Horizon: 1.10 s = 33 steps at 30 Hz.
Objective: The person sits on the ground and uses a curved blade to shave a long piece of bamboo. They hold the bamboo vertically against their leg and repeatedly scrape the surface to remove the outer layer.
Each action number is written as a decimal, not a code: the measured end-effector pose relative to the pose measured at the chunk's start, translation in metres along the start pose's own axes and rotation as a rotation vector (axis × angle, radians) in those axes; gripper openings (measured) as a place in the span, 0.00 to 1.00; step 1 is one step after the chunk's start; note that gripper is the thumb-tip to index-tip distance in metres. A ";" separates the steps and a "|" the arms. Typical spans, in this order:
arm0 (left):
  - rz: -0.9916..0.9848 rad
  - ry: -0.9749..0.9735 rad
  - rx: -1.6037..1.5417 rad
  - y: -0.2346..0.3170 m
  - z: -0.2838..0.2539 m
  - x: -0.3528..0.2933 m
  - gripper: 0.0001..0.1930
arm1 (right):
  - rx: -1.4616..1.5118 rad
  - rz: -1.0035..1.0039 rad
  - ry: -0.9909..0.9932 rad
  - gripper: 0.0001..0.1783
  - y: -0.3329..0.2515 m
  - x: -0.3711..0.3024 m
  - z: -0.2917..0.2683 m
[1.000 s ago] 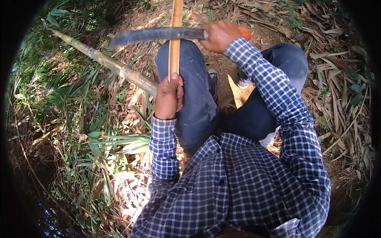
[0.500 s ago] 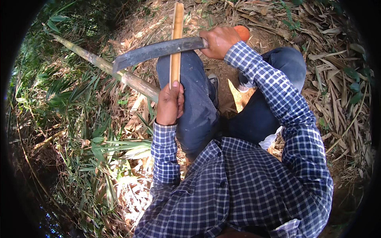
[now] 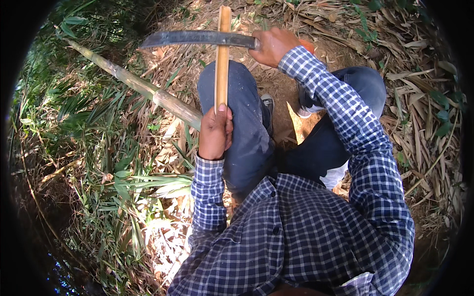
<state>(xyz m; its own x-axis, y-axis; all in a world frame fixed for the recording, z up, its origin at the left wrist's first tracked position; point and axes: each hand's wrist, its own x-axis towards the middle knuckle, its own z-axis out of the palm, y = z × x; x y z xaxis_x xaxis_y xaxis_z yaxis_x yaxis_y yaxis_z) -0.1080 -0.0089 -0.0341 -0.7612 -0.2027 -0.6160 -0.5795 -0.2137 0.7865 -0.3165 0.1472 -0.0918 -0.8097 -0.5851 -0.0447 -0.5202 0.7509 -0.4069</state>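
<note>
My left hand (image 3: 215,131) is closed round the near end of a split bamboo strip (image 3: 221,79), its thumb lying along the pale inner face. The strip points away from me over my left knee. In my right hand (image 3: 279,46) is the handle of a machete (image 3: 197,38); only a bit of its orange end shows past the fist. The long, dark, slightly curved blade reaches to the left across the upper part of the strip. Whether the edge touches the bamboo or hovers over it, I cannot tell.
A long bamboo pole (image 3: 133,81) slants from the far left to beside my left knee (image 3: 229,81). Green leaves (image 3: 79,106) crowd the left side. Dry fallen leaves (image 3: 410,93) cover the ground at right. A shoe (image 3: 267,103) shows between my bent legs.
The machete has moved away from me along the strip, toward its far end, and its blade lies more level. My left hand and the strip have shifted slightly to the right.
</note>
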 end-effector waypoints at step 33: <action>0.012 -0.037 0.004 0.000 -0.003 0.001 0.17 | -0.045 0.158 -0.065 0.21 0.029 0.046 -0.004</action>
<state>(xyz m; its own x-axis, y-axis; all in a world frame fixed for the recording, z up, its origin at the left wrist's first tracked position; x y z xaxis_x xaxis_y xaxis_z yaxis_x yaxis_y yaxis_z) -0.1075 -0.0124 -0.0350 -0.7783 -0.1699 -0.6045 -0.5713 -0.2078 0.7940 -0.3697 0.1436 -0.1020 -0.8639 -0.4759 -0.1646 -0.4003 0.8474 -0.3488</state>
